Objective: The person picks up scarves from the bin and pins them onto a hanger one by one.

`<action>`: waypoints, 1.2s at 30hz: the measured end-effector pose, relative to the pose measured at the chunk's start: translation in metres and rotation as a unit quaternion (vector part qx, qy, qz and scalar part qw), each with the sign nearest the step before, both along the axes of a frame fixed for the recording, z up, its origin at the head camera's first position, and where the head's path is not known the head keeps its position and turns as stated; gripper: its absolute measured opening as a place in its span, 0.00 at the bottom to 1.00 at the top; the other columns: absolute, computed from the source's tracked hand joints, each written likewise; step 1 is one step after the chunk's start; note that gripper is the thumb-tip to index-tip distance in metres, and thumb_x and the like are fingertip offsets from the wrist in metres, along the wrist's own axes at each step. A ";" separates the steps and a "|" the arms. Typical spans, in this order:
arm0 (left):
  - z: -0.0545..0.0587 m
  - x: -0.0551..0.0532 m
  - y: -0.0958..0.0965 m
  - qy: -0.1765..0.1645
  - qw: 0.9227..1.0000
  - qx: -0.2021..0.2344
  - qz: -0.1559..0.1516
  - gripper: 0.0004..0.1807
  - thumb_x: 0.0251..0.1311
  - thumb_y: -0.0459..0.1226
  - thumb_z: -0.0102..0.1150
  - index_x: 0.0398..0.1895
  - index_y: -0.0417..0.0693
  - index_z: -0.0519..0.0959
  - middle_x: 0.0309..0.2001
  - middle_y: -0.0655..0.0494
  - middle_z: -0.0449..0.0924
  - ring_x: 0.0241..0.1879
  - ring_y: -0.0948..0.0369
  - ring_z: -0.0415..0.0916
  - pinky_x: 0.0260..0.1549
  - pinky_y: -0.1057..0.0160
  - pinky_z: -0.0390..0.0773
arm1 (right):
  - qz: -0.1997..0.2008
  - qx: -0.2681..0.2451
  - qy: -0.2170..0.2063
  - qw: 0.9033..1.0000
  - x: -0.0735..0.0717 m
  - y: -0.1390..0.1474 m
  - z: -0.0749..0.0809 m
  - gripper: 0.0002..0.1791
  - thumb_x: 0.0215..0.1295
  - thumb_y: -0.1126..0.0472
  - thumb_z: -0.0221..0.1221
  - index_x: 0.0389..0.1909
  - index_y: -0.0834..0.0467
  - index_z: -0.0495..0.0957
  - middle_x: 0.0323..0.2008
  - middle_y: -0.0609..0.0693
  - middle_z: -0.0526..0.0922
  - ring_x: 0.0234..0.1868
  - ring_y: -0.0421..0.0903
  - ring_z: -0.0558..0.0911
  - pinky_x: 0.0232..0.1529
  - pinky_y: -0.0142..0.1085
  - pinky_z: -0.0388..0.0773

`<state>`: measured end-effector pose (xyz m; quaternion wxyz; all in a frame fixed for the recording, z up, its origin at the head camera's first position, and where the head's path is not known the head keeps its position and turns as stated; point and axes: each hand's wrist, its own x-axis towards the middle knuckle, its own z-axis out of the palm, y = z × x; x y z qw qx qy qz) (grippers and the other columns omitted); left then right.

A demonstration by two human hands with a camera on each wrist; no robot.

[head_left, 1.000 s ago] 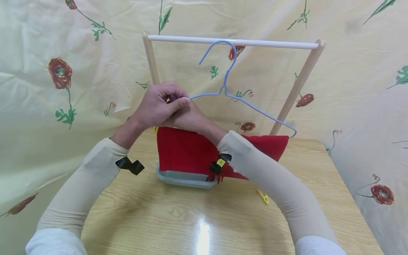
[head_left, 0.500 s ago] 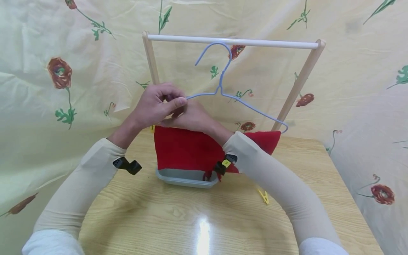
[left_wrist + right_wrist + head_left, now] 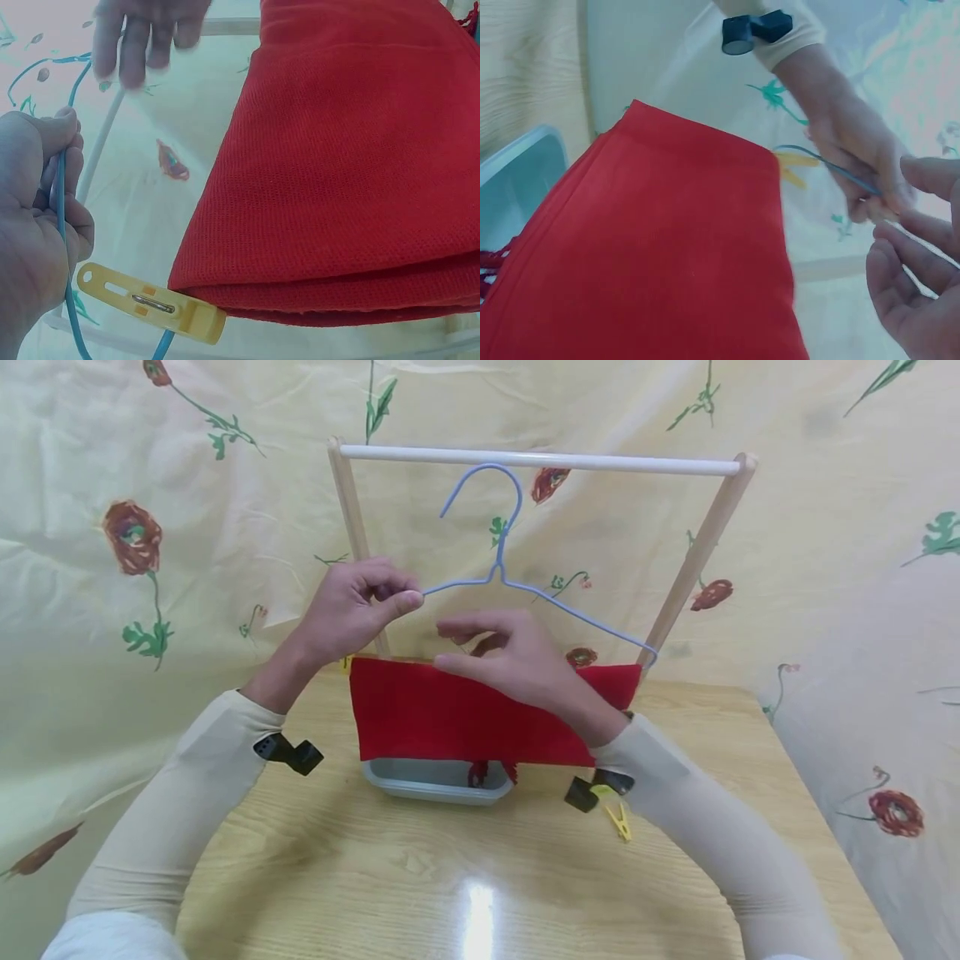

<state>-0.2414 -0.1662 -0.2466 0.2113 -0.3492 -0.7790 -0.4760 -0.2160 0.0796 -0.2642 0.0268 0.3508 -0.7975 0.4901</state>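
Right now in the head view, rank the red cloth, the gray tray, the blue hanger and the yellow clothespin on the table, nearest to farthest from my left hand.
1. Blue hanger: held in your left hand.
2. Red cloth: just below that hand.
3. Gray tray: lower, below the cloth.
4. Yellow clothespin: off to the right on the table.

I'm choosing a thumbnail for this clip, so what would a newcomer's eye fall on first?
Probably the bright red folded fabric cloth, spread across the middle of the head view. Next might come the thin blue wire hanger above it, held by the left hand, its top appearing just under the horizontal white rod. In the left wrist view, the yellow plastic clothespin stands out at the cloth's lower left corner.
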 end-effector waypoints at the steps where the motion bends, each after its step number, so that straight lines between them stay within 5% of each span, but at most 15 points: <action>1: 0.000 0.000 0.000 -0.001 1.000 0.001 0.003 0.02 0.60 0.27 0.69 0.35 0.36 0.88 0.26 0.53 0.77 0.28 0.59 0.69 0.28 0.66 0.67 | -0.002 -0.006 0.003 1.000 0.003 0.007 0.000 0.24 0.63 0.53 0.71 0.59 0.53 0.84 0.54 0.44 0.87 0.51 0.43 0.83 0.51 0.39 0.83; 14: -0.002 -0.001 -0.006 0.006 1.000 0.012 0.001 0.03 0.59 0.24 0.69 0.36 0.34 0.87 0.26 0.57 0.75 0.28 0.61 0.68 0.27 0.68 0.67 | -0.069 -0.108 0.034 0.991 0.030 0.102 -0.020 0.21 0.61 0.72 0.69 0.57 0.63 0.83 0.48 0.51 0.88 0.43 0.46 0.87 0.46 0.29 0.83; 22: 0.001 0.003 -0.009 0.002 1.000 0.005 0.022 0.04 0.61 0.27 0.69 0.39 0.36 0.88 0.28 0.58 0.77 0.28 0.60 0.69 0.26 0.66 0.67 | -0.090 -0.203 0.025 0.975 0.050 0.159 -0.054 0.20 0.58 0.81 0.65 0.54 0.74 0.80 0.44 0.49 0.89 0.43 0.44 0.85 0.46 0.27 0.82; 30: 0.003 0.003 -0.009 0.003 1.000 0.007 0.008 0.04 0.61 0.25 0.68 0.38 0.34 0.87 0.28 0.57 0.77 0.29 0.59 0.69 0.27 0.66 0.68 | -0.198 -0.143 -0.028 0.969 0.064 0.194 -0.108 0.19 0.63 0.77 0.65 0.56 0.71 0.81 0.44 0.43 0.90 0.45 0.38 0.85 0.45 0.26 0.82; 36: 0.003 0.003 -0.006 0.012 1.000 0.009 0.003 0.03 0.60 0.24 0.68 0.37 0.34 0.87 0.27 0.58 0.76 0.28 0.60 0.68 0.26 0.66 0.66 | -0.256 -0.055 -0.075 0.962 0.073 0.209 -0.151 0.21 0.68 0.64 0.66 0.60 0.68 0.79 0.46 0.39 0.89 0.47 0.33 0.84 0.46 0.24 0.80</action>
